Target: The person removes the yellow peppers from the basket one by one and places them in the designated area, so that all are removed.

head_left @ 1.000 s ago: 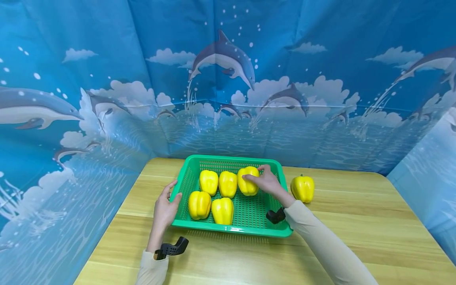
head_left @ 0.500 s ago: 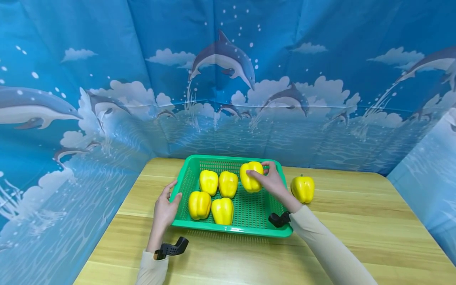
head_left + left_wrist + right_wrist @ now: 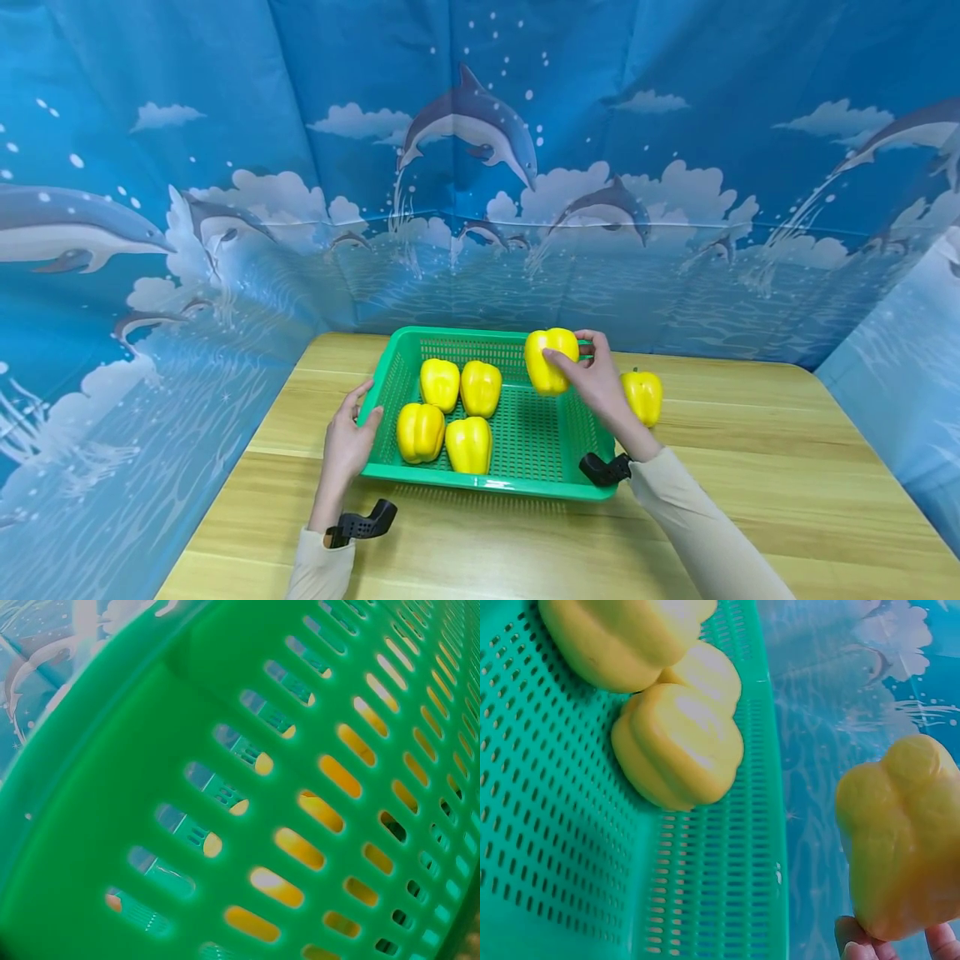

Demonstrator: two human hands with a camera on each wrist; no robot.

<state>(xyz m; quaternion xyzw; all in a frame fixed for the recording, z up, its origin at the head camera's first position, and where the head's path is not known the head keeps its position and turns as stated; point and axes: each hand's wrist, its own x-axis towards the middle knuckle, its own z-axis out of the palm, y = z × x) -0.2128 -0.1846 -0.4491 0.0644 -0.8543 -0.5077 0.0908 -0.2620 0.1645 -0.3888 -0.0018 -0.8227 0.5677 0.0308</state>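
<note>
In the head view a green plastic basket (image 3: pixel 487 482) holds several yellow bell peppers, one of them this bell pepper (image 3: pixel 481 388) in its back row. My right hand (image 3: pixel 597 377) grips another yellow bell pepper (image 3: pixel 551 360), raised over the basket's back right part. The right wrist view shows that held pepper (image 3: pixel 904 840) beyond the basket's rim, with fingertips (image 3: pixel 855 941) at its lower end. At the basket's left side, my left hand (image 3: pixel 351 437) holds the rim between thumb and fingers. Only the perforated basket wall (image 3: pixel 112 787) fills the left wrist view; the left hand is hidden there.
One more yellow bell pepper (image 3: pixel 643 397) stands on the wooden table (image 3: pixel 750 467), right of the basket and partly behind the right hand. A blue dolphin-print curtain (image 3: pixel 480 275) hangs along the table's back edge. Black wrist cameras (image 3: pixel 367 518) jut from both wrists.
My right hand has lifted a yellow bell pepper out of the basket's back row and carried it up and to the right. The left hand stays at the rim.
</note>
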